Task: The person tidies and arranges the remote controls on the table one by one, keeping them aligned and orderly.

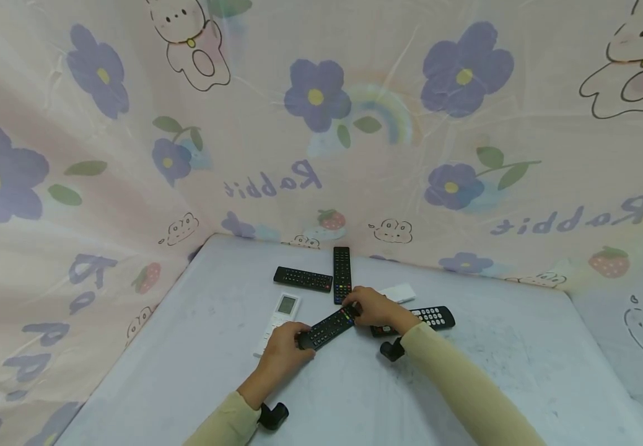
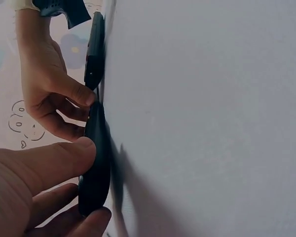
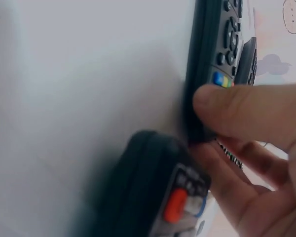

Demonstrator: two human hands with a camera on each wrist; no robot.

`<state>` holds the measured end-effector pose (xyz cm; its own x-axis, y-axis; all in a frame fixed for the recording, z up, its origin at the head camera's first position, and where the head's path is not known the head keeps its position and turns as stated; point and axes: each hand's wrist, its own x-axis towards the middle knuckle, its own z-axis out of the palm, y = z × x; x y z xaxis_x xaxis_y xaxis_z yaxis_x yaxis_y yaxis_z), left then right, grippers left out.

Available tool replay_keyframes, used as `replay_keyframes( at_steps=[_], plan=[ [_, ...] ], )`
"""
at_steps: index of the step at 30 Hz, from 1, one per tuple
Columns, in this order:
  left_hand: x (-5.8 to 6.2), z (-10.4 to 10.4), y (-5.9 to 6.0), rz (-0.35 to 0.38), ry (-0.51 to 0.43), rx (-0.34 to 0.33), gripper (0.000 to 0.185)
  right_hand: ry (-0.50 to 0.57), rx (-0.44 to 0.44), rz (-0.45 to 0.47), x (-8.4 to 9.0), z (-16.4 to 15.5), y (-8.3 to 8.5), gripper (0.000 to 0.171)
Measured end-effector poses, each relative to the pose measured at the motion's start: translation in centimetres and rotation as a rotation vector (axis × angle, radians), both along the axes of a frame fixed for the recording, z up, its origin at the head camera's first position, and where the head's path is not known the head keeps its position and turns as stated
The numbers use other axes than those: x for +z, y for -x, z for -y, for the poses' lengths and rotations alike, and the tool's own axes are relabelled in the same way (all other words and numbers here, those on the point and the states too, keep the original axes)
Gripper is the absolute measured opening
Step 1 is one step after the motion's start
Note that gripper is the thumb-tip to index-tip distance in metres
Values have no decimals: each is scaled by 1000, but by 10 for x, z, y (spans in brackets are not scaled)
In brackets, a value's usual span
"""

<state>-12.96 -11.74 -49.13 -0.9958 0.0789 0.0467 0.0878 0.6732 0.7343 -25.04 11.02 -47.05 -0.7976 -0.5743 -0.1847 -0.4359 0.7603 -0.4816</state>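
Note:
A black remote control (image 1: 328,329) lies slantwise between both hands, low over the table. The left hand (image 1: 285,348) grips its near end; in the left wrist view the thumb presses one long edge of the remote (image 2: 102,170) and the fingers curl under the other side. At the far end, the right hand (image 1: 374,303) pinches the remote (image 3: 200,69) by its coloured buttons, between thumb (image 3: 237,106) and fingers. Partly under the right wrist lies a black remote with white buttons (image 1: 435,317); its red button (image 3: 175,205) shows close up in the right wrist view.
Behind the hands, one black remote (image 1: 303,279) lies crosswise and another black remote (image 1: 342,272) points away. A white remote with a grey screen (image 1: 287,305) is partly behind the left hand. A flat white object (image 1: 402,292) lies beyond the right hand. Patterned cloth (image 1: 366,186) surrounds the white table (image 1: 522,371).

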Motion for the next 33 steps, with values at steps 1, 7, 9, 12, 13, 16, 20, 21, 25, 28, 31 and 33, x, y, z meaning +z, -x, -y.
replay_keyframes(
  at_steps=[1,7,9,12,13,16,20,21,25,28,31,33],
  plan=[
    [1,0,0,-1,4,1,44,2,-6,1,0,0,0,42],
    [7,2,-4,-19,27,1,44,33,-3,-12,0,5,1,44],
    [7,4,-6,-27,27,6,44,49,11,-29,2,7,0,44],
    [6,6,-9,-33,26,22,45,76,35,-49,6,12,-2,44],
    [5,7,-11,-33,26,27,45,87,46,-56,6,13,-1,44],
    [4,11,-15,-39,25,20,47,112,74,-61,7,18,-1,44],
    [4,14,-22,-33,-5,-27,50,125,123,-71,5,26,1,43],
    [4,15,-24,-28,-17,-41,50,129,133,-70,5,28,1,43],
    [3,20,-29,16,-43,-88,52,142,170,-64,5,37,-1,42],
    [2,26,-32,11,-18,-104,52,133,187,-58,5,45,-2,41],
    [1,31,-35,-33,54,-88,51,121,196,-57,6,53,-3,40],
    [1,33,-36,-65,92,-71,51,108,191,-52,7,58,-2,40]
  ],
)
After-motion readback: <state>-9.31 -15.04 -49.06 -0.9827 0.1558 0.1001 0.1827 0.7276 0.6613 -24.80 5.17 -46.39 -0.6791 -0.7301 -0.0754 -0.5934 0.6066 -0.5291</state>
